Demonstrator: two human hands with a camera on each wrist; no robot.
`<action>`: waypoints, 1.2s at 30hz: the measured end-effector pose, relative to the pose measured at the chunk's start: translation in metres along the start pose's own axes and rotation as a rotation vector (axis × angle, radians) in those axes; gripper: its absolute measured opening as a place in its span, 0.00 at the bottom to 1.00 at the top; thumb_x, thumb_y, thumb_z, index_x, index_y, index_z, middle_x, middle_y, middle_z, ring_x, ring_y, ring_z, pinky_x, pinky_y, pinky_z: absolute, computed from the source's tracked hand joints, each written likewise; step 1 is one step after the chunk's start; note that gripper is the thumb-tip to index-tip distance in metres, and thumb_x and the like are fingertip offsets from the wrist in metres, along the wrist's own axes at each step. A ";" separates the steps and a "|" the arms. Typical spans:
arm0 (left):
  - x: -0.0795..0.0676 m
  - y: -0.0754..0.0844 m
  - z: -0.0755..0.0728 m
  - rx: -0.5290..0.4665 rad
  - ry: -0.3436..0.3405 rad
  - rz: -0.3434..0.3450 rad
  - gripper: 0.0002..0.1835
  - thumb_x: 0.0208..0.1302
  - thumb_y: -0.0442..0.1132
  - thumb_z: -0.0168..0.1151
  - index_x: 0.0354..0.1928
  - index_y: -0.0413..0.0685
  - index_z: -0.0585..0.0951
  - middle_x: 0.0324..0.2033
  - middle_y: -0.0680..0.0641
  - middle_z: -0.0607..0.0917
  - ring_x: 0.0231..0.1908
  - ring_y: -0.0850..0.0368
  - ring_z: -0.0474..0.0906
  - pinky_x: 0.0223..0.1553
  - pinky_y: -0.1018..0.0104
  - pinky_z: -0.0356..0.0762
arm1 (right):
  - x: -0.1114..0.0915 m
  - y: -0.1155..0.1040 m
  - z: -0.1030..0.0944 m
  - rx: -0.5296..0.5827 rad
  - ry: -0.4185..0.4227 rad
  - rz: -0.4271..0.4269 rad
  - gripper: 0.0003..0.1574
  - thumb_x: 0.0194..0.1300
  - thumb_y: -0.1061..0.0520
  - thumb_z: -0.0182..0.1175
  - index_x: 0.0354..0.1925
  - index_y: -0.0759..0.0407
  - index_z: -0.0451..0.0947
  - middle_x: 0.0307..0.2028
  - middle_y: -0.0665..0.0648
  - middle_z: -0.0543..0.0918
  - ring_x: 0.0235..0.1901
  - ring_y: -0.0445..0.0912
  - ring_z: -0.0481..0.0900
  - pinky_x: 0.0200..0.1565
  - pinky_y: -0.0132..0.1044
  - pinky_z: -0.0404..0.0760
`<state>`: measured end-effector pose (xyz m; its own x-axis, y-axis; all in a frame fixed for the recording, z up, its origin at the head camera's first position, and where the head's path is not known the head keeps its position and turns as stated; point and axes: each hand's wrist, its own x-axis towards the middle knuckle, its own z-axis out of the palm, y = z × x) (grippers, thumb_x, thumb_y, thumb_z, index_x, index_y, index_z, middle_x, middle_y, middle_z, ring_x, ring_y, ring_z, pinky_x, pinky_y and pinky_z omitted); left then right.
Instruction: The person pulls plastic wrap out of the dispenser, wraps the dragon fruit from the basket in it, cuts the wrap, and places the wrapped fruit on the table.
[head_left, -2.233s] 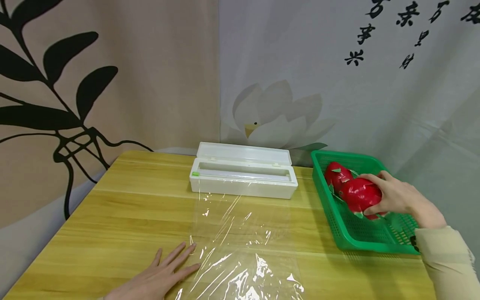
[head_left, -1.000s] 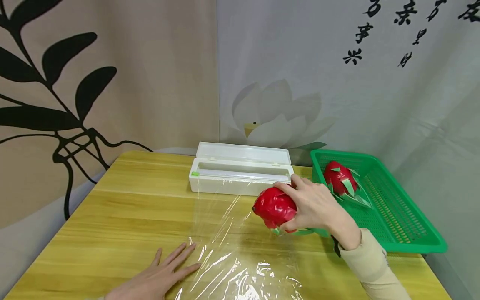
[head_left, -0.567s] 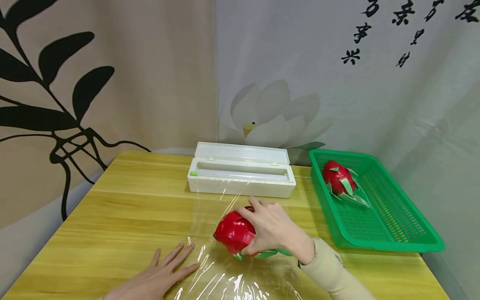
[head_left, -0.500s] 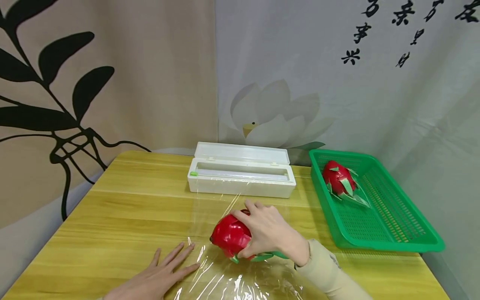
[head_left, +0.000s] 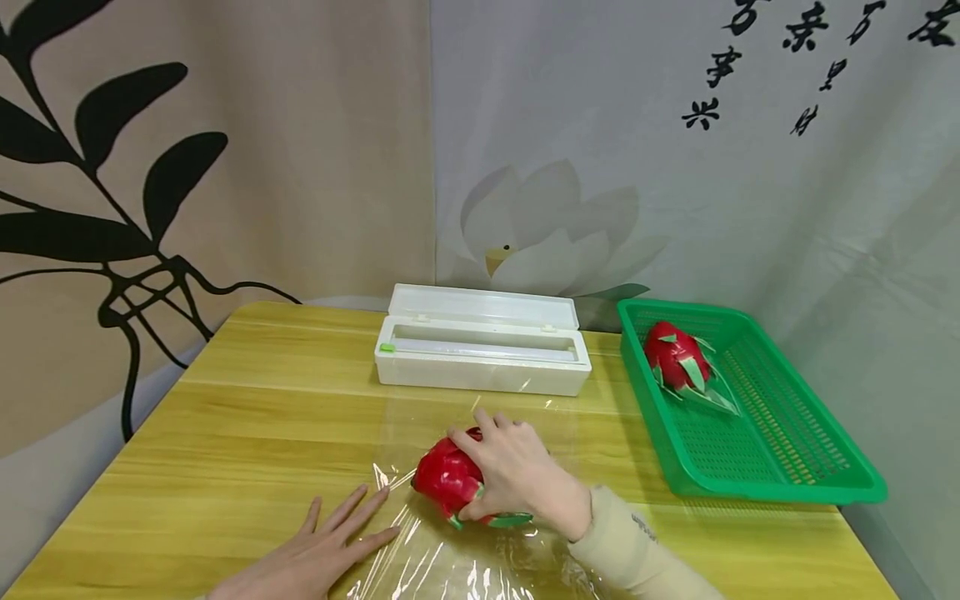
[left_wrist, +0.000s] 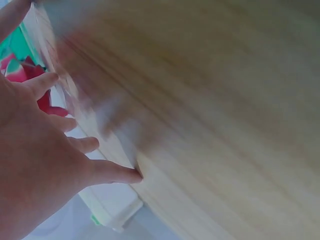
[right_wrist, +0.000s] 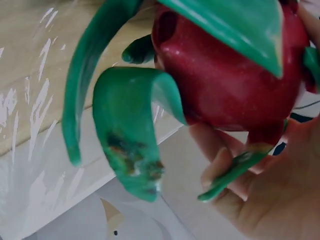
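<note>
My right hand (head_left: 517, 471) grips a red dragon fruit (head_left: 447, 475) from above, over the sheet of cling film (head_left: 442, 575) on the table. The right wrist view shows its glossy red skin and curling green scales (right_wrist: 122, 115), with fingers around the far side. Whether the fruit touches the film I cannot tell. My left hand (head_left: 315, 550) lies with spread, straight fingers at the film's left edge. In the left wrist view that hand (left_wrist: 45, 160) rests on the wood. The film runs from a white cling film box (head_left: 480, 377) with its lid raised.
A green basket (head_left: 772, 492) stands on the table's right side, holding a second dragon fruit (head_left: 678, 358). The wooden table (head_left: 247, 417) ends at a printed cloth backdrop (head_left: 322, 150). A small green slider (head_left: 387, 347) sits on the box's left end.
My right hand has carried one dragon fruit out of the basket, leftward and down over the film. The film's creases have shifted under it. My left hand has stayed in place.
</note>
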<state>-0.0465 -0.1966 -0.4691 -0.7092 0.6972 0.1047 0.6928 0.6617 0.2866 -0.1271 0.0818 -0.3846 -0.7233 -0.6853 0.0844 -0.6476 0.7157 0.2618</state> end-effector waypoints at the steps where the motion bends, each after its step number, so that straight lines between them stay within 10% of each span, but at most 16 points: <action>1: 0.000 0.000 0.000 -0.005 -0.005 -0.006 0.43 0.54 0.76 0.50 0.70 0.66 0.63 0.73 0.40 0.55 0.67 0.75 0.10 0.46 0.19 0.59 | 0.000 -0.001 0.000 -0.001 -0.002 0.003 0.59 0.34 0.17 0.64 0.63 0.39 0.66 0.50 0.55 0.75 0.38 0.46 0.77 0.26 0.31 0.74; 6: -0.001 0.001 -0.001 -0.002 0.011 -0.014 0.43 0.54 0.76 0.50 0.70 0.66 0.63 0.72 0.39 0.56 0.67 0.74 0.10 0.47 0.19 0.59 | -0.007 -0.001 0.000 0.030 0.005 0.005 0.60 0.38 0.16 0.61 0.67 0.35 0.61 0.53 0.55 0.75 0.43 0.48 0.78 0.35 0.36 0.79; 8: -0.001 0.001 -0.001 0.024 0.032 0.000 0.44 0.54 0.76 0.49 0.70 0.65 0.63 0.72 0.39 0.57 0.68 0.73 0.11 0.61 0.21 0.38 | -0.012 0.001 0.000 0.062 0.028 -0.007 0.60 0.40 0.17 0.60 0.68 0.34 0.60 0.54 0.54 0.75 0.45 0.48 0.78 0.40 0.38 0.80; 12: -0.001 0.003 -0.001 0.154 0.121 0.051 0.44 0.52 0.77 0.49 0.68 0.63 0.66 0.71 0.40 0.60 0.73 0.64 0.21 0.68 0.62 0.09 | -0.026 0.010 0.003 0.128 0.119 -0.064 0.56 0.43 0.20 0.61 0.68 0.36 0.61 0.54 0.52 0.76 0.47 0.48 0.76 0.45 0.41 0.80; 15: 0.002 0.005 -0.003 0.208 0.179 0.074 0.43 0.50 0.78 0.51 0.65 0.63 0.70 0.70 0.43 0.64 0.73 0.53 0.41 0.75 0.56 0.42 | -0.037 0.016 0.008 0.154 0.204 -0.119 0.53 0.45 0.23 0.63 0.66 0.39 0.64 0.56 0.53 0.75 0.50 0.48 0.75 0.48 0.42 0.79; 18: 0.005 0.007 -0.007 0.184 0.203 0.093 0.41 0.49 0.77 0.54 0.61 0.63 0.73 0.67 0.46 0.66 0.64 0.53 0.57 0.51 0.51 0.79 | -0.048 0.022 0.014 0.173 0.272 -0.161 0.51 0.45 0.26 0.66 0.65 0.42 0.66 0.56 0.53 0.75 0.51 0.47 0.74 0.49 0.43 0.80; 23: 0.011 0.008 -0.011 0.109 0.186 0.144 0.24 0.54 0.71 0.56 0.46 0.68 0.79 0.53 0.58 0.73 0.51 0.64 0.64 0.42 0.66 0.77 | -0.068 0.033 0.025 0.243 0.391 -0.192 0.46 0.42 0.37 0.74 0.60 0.45 0.71 0.53 0.52 0.77 0.50 0.45 0.74 0.47 0.39 0.81; 29: 0.017 0.000 -0.013 -0.059 -0.002 0.226 0.08 0.63 0.55 0.60 0.32 0.64 0.81 0.33 0.67 0.75 0.35 0.74 0.64 0.33 0.79 0.68 | -0.094 0.048 0.034 0.478 0.559 -0.250 0.25 0.42 0.55 0.76 0.41 0.51 0.78 0.43 0.53 0.76 0.43 0.42 0.73 0.45 0.29 0.77; 32: 0.018 -0.003 -0.013 -0.123 -0.042 0.246 0.03 0.61 0.46 0.63 0.30 0.63 0.81 0.29 0.68 0.75 0.32 0.77 0.65 0.31 0.83 0.66 | -0.109 0.056 0.037 0.675 0.468 -0.308 0.18 0.46 0.60 0.73 0.37 0.52 0.78 0.38 0.51 0.77 0.39 0.39 0.74 0.43 0.24 0.75; 36: 0.018 -0.005 -0.013 -0.165 -0.056 0.254 0.05 0.61 0.42 0.64 0.28 0.63 0.81 0.29 0.68 0.76 0.31 0.78 0.66 0.31 0.84 0.66 | -0.127 0.064 0.042 0.878 0.109 -0.416 0.12 0.54 0.58 0.69 0.39 0.52 0.79 0.35 0.47 0.81 0.36 0.33 0.77 0.41 0.19 0.76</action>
<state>-0.0644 -0.1910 -0.4562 -0.5041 0.8520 0.1413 0.8134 0.4134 0.4091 -0.0867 0.2206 -0.4191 -0.3988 -0.8829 0.2477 -0.8264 0.2289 -0.5145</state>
